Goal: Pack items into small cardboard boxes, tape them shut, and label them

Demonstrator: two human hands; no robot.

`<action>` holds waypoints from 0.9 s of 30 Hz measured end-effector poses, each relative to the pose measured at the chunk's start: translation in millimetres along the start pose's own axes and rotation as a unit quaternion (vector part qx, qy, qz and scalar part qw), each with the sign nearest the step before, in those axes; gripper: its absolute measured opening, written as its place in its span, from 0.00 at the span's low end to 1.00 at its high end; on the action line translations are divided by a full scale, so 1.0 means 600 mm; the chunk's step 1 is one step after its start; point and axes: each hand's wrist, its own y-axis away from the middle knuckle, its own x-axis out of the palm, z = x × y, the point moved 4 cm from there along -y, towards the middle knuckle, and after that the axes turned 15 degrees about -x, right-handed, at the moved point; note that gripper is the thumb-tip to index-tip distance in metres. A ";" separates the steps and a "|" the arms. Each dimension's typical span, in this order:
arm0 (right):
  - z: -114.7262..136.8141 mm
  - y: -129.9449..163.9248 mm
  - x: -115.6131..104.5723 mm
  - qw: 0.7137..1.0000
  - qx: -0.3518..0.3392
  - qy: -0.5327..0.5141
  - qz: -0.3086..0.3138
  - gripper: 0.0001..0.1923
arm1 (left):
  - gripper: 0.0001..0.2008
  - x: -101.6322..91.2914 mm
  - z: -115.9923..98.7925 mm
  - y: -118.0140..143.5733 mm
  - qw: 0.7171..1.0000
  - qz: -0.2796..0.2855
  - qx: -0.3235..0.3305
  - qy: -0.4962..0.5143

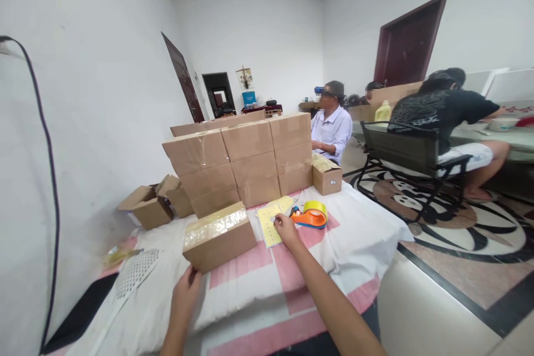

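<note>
A closed cardboard box, its top covered with shiny clear tape, lies on the cloth in front of me. My left hand is at its lower left corner, with curled fingers against the cardboard. To the right of the box is a yellow sticker sheet with rows of small marks. Over this sheet my right hand is closed in a pinch on a small pale sticker, partly hidden by the fingers. Just beyond that hand stands an orange tape dispenser with a yellow tape roll.
Stacked cardboard boxes form a wall across the table's back. A smaller box stands at their right, open boxes at their left. A seated person is behind the stack; another sits in a chair at right.
</note>
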 end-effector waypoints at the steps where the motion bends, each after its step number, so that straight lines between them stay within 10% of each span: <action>1: 0.000 0.000 0.002 1.000 -0.001 -0.003 0.001 0.10 | 0.23 0.000 0.000 0.001 1.000 0.002 0.001 -0.002; 27: 0.013 -0.007 0.004 0.997 0.050 -0.057 -0.028 0.08 | 0.23 -0.003 -0.010 0.015 0.998 0.027 0.017 -0.051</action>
